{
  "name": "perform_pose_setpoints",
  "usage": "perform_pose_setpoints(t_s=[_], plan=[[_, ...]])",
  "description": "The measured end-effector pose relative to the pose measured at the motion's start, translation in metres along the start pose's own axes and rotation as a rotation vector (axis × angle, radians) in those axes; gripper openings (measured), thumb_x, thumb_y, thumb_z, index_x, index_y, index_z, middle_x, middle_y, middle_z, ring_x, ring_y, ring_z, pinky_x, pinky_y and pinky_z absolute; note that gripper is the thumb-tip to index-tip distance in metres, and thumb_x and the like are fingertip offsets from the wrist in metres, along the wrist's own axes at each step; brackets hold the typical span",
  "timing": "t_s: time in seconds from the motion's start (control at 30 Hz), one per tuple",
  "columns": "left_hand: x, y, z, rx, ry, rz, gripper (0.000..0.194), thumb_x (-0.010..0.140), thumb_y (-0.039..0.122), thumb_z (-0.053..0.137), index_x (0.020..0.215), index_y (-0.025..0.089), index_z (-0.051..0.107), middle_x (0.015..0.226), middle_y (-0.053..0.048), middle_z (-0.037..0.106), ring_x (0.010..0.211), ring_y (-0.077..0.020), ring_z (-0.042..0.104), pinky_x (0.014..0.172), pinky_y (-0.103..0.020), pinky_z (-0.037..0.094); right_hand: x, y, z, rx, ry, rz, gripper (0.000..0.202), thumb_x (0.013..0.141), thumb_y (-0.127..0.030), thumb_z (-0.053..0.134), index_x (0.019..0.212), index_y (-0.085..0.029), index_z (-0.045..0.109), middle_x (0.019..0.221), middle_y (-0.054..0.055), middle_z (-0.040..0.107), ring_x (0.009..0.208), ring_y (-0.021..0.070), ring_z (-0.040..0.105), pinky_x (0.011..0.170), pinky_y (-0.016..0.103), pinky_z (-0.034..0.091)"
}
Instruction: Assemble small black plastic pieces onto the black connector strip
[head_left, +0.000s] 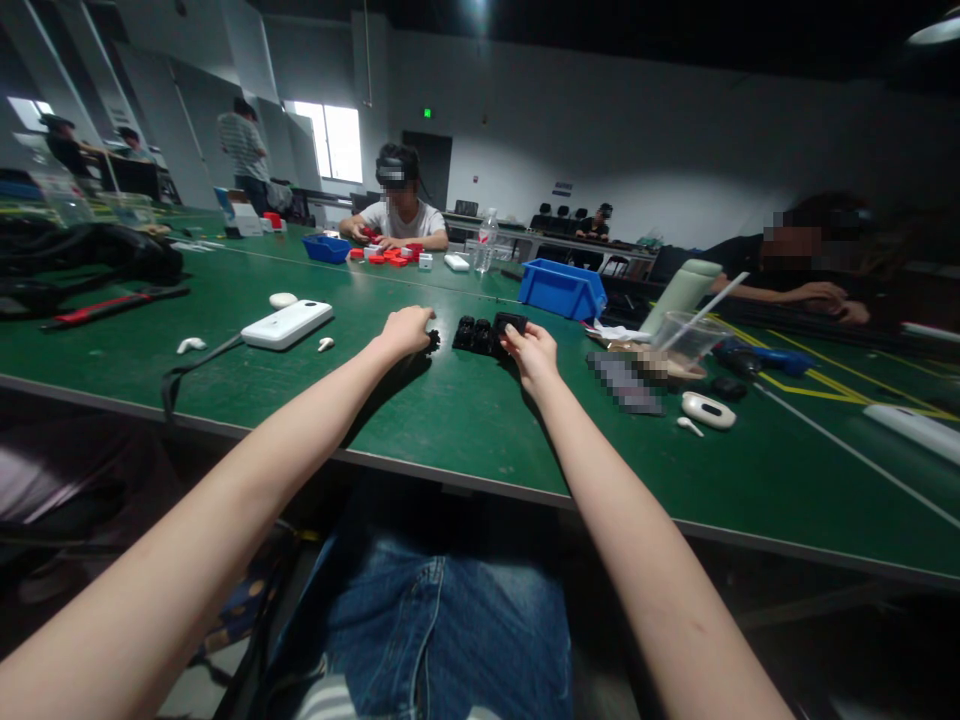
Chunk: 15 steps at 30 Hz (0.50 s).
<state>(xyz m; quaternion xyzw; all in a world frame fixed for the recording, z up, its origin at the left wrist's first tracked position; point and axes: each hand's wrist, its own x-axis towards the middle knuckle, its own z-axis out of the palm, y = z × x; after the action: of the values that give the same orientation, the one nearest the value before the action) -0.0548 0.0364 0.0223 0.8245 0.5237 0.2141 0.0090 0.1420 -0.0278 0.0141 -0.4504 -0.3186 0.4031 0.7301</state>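
Observation:
My right hand (534, 358) pinches a square black piece (510, 323) at the right end of a row of small black parts (474, 334) on the green table (442, 420). Whether that piece is joined to the row, I cannot tell. To the left of the row, my left hand (405, 332) is closed with its fingers curled down at the table. A small black piece with a jagged edge (434, 341) shows at its fingertips, mostly hidden by the hand. A short gap separates it from the row.
Beyond my hands stands a blue bin (562, 290). A white power bank (287, 325) and loose earbuds (192, 345) lie left. On the right are a green bottle (679, 295), a plastic cup (686, 340) and an earbud case (708, 410). A person (401, 205) sits across, handling red pieces.

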Motion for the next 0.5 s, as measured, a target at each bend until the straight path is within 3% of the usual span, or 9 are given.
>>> perform_pose_setpoints(t_s=[0.1, 0.23, 0.37, 0.5], plan=[[0.004, 0.007, 0.005, -0.468, 0.071, 0.107, 0.044, 0.076, 0.022, 0.060, 0.119, 0.013, 0.058, 0.119, -0.014, 0.061, 0.105, -0.0235, 0.060, 0.092, -0.035, 0.046, -0.001, 0.001, 0.001, -0.004, -0.087, 0.008, 0.020, 0.073, -0.004, 0.065, 0.080, -0.017, 0.052, 0.065, -0.005, 0.064, 0.057, 0.0049, 0.062, 0.059, 0.015, 0.053], [0.003, 0.023, 0.009, -1.033, -0.061, 0.135, 0.063, 0.074, 0.037, 0.067, 0.130, 0.014, 0.047, 0.120, -0.017, 0.060, 0.099, -0.0217, 0.061, 0.084, -0.035, 0.048, -0.004, 0.001, 0.002, -0.013, -0.250, 0.033, 0.020, 0.070, -0.010, 0.070, 0.082, -0.017, 0.056, 0.073, -0.002, 0.067, 0.065, 0.0073, 0.065, 0.069, 0.018, 0.054], [-0.002, 0.033, 0.013, -1.232, -0.194, 0.148, 0.072, 0.064, 0.035, 0.078, 0.126, 0.012, 0.049, 0.099, -0.012, 0.067, 0.086, -0.0183, 0.063, 0.080, -0.033, 0.048, -0.008, 0.002, 0.001, -0.043, -0.334, 0.058, 0.023, 0.068, -0.011, 0.074, 0.082, -0.017, 0.057, 0.074, -0.001, 0.069, 0.067, 0.0089, 0.066, 0.076, 0.023, 0.055], [-0.003, 0.035, 0.016, -1.251, -0.217, 0.117, 0.061, 0.063, 0.026, 0.079, 0.116, 0.009, 0.055, 0.077, -0.004, 0.066, 0.072, -0.0135, 0.063, 0.074, -0.030, 0.049, -0.010, 0.003, 0.001, -0.089, -0.342, 0.079, 0.022, 0.068, -0.006, 0.072, 0.080, -0.016, 0.057, 0.072, -0.001, 0.068, 0.062, 0.0084, 0.065, 0.077, 0.025, 0.054]])
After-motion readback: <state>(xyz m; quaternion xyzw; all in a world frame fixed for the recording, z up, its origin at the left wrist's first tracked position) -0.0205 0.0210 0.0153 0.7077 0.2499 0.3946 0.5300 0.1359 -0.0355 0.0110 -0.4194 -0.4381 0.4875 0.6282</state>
